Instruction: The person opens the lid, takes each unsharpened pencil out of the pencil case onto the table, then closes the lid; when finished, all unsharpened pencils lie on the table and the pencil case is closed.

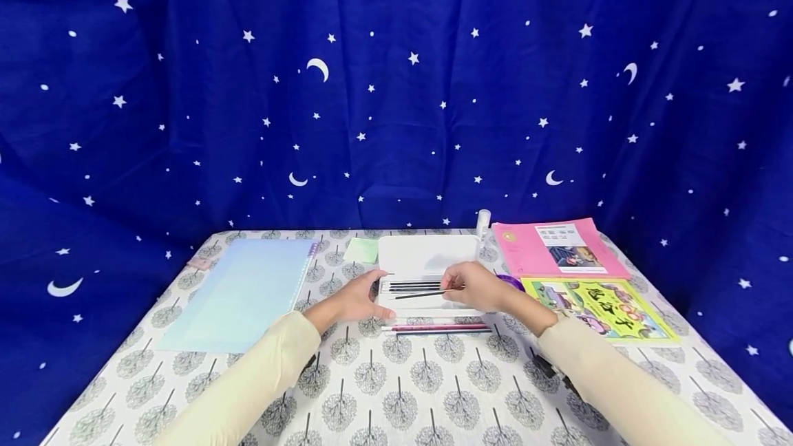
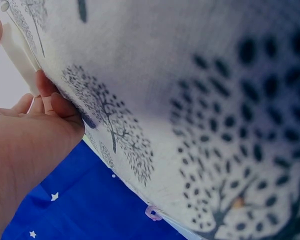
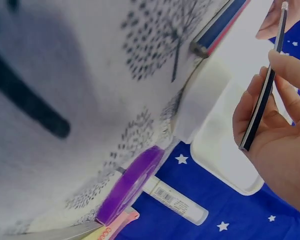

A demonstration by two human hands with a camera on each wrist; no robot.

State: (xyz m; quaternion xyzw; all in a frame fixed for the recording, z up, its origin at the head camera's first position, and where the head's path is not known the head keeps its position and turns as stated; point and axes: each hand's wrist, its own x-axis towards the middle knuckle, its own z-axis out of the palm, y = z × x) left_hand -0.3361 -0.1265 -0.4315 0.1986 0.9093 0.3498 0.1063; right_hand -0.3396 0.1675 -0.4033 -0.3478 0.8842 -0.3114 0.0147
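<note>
Pencils point(image 1: 414, 287) are lined up side by side in the open white case point(image 1: 427, 257), which is set at the middle of the surface point(image 1: 396, 391) between the two hands, within easy reach of both. One dark pencil point(image 3: 262, 97) is pinched between the thumb and fingers of the right hand point(image 1: 482, 286), held low and nearly level over the row, its far end pointing toward the left hand; a grip this light seems suited to laying it among the others. The case is steadied at its left edge by the left hand point(image 1: 356, 300), whose fingers are laid fairly straight against the white plastic (the left wrist view shows fingertips touching the rim, nothing curled round it). Two more pencils, pinkish and dark point(image 1: 436, 327), are left lying on the surface just in front of the case, parallel to its near edge.

Both forearms, in cream sleeves, are stretched forward and angled inward so that the hands are brought near each other over the case, yet kept apart.

Other things are kept out to the sides: a pale blue folder point(image 1: 241, 291) to the left, a green sticky pad point(image 1: 362, 250) just beside the case, a pink booklet point(image 1: 554, 250) and a yellow picture book point(image 1: 597, 308) to the right, a purple tape roll point(image 3: 132, 182) and a glue stick point(image 3: 176, 201) near the case's right end.
</note>
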